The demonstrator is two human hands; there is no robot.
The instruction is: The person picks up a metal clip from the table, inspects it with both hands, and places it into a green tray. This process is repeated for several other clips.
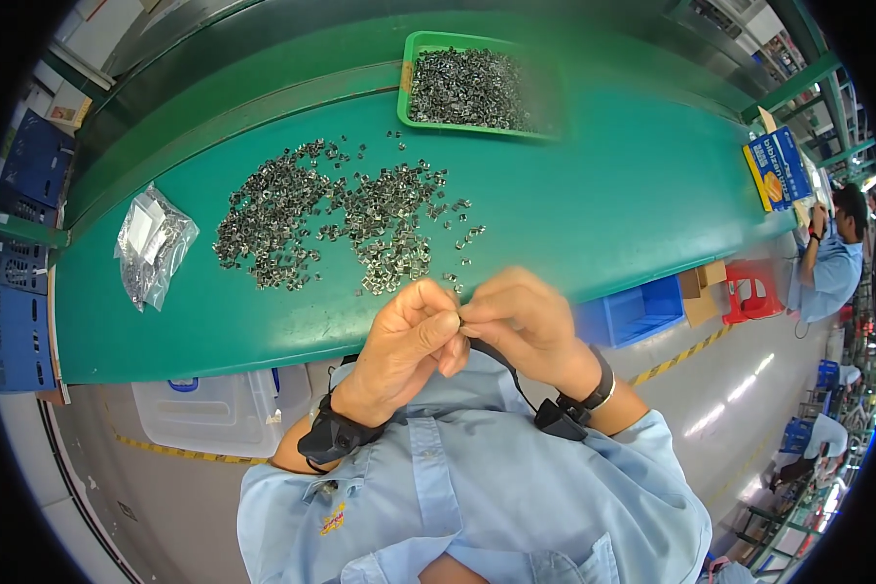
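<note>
My left hand [407, 343] and my right hand [528, 321] meet fingertip to fingertip just off the near edge of the green table. Both are closed in a pinch around one tiny dark piece [461, 321], mostly hidden by the fingers. It looks like one of the small metal parts on the table, though too little of it shows to be sure. Beyond my hands, many such small shiny metal parts lie loose in two adjoining heaps, a left heap [273, 219] and a right heap [396, 224]. A few stray parts lie close to my fingertips.
A green tray [477, 129] full of similar parts stands at the table's back. On the left lies a clear plastic bag [154, 248] of parts. A blue box [779, 167] sits at the right end; a blue bin [642, 310] and red stool [752, 292] stand below. Another person [835, 258] works far right.
</note>
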